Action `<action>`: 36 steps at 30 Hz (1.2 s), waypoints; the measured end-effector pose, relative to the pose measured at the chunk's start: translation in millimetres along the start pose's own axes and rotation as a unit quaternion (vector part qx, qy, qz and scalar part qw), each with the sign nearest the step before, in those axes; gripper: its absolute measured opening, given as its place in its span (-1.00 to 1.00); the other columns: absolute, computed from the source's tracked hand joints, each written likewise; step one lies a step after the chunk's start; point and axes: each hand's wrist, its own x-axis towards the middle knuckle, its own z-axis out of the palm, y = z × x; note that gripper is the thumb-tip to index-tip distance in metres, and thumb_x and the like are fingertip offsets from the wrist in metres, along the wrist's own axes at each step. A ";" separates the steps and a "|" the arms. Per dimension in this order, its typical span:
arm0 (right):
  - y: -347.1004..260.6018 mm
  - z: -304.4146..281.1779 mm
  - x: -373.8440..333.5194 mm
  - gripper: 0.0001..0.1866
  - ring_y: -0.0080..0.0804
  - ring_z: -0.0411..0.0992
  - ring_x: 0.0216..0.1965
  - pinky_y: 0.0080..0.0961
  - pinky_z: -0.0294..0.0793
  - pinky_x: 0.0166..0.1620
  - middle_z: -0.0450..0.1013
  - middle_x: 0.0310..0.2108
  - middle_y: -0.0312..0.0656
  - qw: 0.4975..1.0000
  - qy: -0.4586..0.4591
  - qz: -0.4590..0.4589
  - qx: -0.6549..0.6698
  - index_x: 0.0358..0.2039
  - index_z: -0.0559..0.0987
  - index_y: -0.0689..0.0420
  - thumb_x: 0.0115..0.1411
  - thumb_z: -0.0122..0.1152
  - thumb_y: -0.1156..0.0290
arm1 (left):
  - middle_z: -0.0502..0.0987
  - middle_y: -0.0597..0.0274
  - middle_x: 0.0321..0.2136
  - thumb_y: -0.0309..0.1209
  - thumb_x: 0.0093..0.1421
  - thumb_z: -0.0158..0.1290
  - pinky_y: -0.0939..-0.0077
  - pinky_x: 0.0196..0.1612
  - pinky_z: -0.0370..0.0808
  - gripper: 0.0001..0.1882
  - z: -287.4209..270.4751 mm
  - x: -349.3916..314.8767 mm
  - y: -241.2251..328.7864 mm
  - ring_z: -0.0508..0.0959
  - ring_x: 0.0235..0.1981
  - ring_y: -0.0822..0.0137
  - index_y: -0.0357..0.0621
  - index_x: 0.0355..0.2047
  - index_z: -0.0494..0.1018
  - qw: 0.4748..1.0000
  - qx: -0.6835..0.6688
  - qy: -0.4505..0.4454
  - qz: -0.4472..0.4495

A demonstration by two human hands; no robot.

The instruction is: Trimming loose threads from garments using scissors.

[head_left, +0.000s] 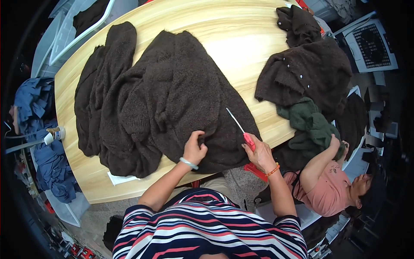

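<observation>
A large dark brown knitted sweater [181,86] lies bunched over the left and middle of the table. My left hand [195,149], with a pale bangle at its wrist, is closed at the sweater's near part, its curled fingers pinching the knit. My right hand [260,156], wearing an orange bead bracelet, grips a slim tool with a pink-red handle [249,141] and a long, thin metal end. That end points up and left over the sweater's right side. Whether the tool is a pair of scissors, I cannot tell.
The wooden table [235,47] has a curved far edge. More brown buttoned knits [315,71] lie at right beside a green knit [310,125], which a co-worker in pink [323,185] handles. Blue garments [54,168] and a small tub [54,134] are at left; a white bin [82,34] stands far left.
</observation>
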 end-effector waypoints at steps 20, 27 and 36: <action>-42.0 13.8 -17.7 -0.56 0.04 0.51 -0.27 -0.16 0.51 -0.22 0.53 -0.35 0.07 0.995 -0.011 -0.089 -0.038 0.04 0.42 0.04 0.15 0.22 0.27 | 0.51 0.15 -0.40 -0.38 0.00 0.27 0.46 -0.26 0.48 -0.59 -42.6 80.1 1.0 0.52 -0.38 0.30 -0.31 -0.15 0.48 0.999 -0.026 0.019 -0.033; -54.5 23.9 -10.3 -0.62 0.09 0.52 -0.37 -0.08 0.50 -0.27 0.52 -0.46 0.08 0.995 -0.030 -0.055 -0.082 -0.02 0.46 0.04 0.15 0.20 0.25 | 0.43 0.07 -0.52 -0.50 -0.01 0.19 0.42 -0.37 0.39 -0.82 -38.3 96.3 -19.4 0.47 -0.48 0.24 -0.40 -0.44 0.49 0.999 0.015 -0.039 -0.022; -69.0 20.4 -0.2 -0.77 0.08 0.53 -0.43 -0.09 0.51 -0.34 0.51 -0.55 0.10 0.992 -0.003 -0.081 -0.093 -0.26 0.49 0.15 0.16 0.16 0.28 | 0.28 0.22 -0.60 -0.55 0.00 0.17 0.46 -0.43 0.26 -0.70 -35.3 98.3 -26.8 0.28 -0.53 0.45 -0.40 -0.62 0.22 0.993 -0.117 -0.033 -0.010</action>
